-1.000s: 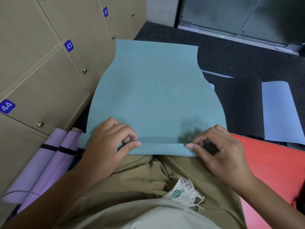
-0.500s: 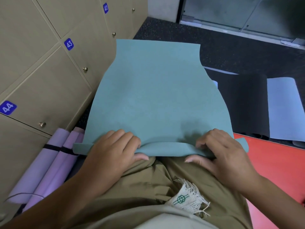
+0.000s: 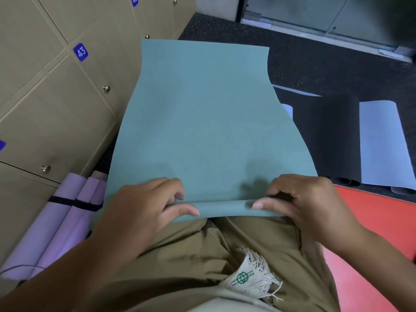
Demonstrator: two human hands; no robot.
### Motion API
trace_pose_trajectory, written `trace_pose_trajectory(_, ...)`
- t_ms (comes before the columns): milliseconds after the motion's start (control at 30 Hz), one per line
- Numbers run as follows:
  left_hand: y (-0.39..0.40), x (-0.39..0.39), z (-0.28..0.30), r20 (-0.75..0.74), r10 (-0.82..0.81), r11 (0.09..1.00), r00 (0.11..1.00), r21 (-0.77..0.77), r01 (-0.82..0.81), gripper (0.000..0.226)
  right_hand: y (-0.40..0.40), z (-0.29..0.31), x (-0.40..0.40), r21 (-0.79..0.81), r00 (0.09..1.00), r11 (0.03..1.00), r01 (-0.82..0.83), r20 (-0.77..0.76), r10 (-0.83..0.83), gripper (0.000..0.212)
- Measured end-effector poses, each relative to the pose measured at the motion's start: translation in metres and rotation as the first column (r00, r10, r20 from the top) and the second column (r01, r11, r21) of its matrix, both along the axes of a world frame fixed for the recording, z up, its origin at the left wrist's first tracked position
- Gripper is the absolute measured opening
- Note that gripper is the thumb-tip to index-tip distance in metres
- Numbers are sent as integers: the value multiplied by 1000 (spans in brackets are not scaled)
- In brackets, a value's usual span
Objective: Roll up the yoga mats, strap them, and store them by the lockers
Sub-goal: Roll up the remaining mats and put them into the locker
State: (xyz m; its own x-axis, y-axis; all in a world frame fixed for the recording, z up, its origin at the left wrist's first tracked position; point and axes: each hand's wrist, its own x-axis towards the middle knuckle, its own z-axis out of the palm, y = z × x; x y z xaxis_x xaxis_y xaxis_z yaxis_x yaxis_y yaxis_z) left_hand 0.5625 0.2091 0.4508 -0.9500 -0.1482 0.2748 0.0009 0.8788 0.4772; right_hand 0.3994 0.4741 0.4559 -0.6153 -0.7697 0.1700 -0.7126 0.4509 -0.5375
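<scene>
A teal yoga mat (image 3: pixel 202 122) lies flat on the dark floor, stretching away from my knees. Its near edge is curled into a thin, tight roll (image 3: pixel 225 207). My left hand (image 3: pixel 144 208) grips the left part of that roll, thumb under and fingers curled over the top. On the right part, my right hand (image 3: pixel 308 203) pinches the roll the same way. Two rolled lilac mats (image 3: pixel 63 226), each bound with a black strap, lie against the lockers (image 3: pixel 56 122) at the lower left.
A red mat (image 3: pixel 378 239) lies flat at my right. Beyond it a black mat (image 3: pixel 326 140) and a pale blue mat (image 3: pixel 382 145) are spread on the floor. Beige lockers line the left side. A glass door (image 3: pixel 315 12) closes the far end.
The folded near edge of the teal mat has been curled over into a tighter roll. Both hands have shifted slightly forward with it.
</scene>
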Motion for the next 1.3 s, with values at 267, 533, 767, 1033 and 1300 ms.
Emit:
trace_pose_trajectory(267, -2, -8, -9, -10, 24, 1000, 1000, -20, -24, 46, -9, -3, -13, -6, 990, 999, 54, 129, -53, 49)
trace_pose_trajectory(533, -16, -18, -11, -35, -170, 984, 985, 46, 171, 37, -10, -22, -20, -246, 992, 968, -60, -122, 30, 42)
trace_pose_trajectory(767, -19, -14, -11, -71, -319, 933, 945, -197, 300, 51, -13, -23, -26, -211, 994, 976, -52, -108, 29, 43)
trace_pose_trajectory(1033, 6, 2, -13, -60, -151, 883, 987, -456, 107, 50, -6, -20, -23, -181, 908, 964, -194, -406, 107, 60)
trace_pose_trajectory(1300, 5, -14, -16, -36, -48, 926, 998, -377, 31, 40, 8, -22, -15, -68, 857, 986, -155, -506, 100, 49)
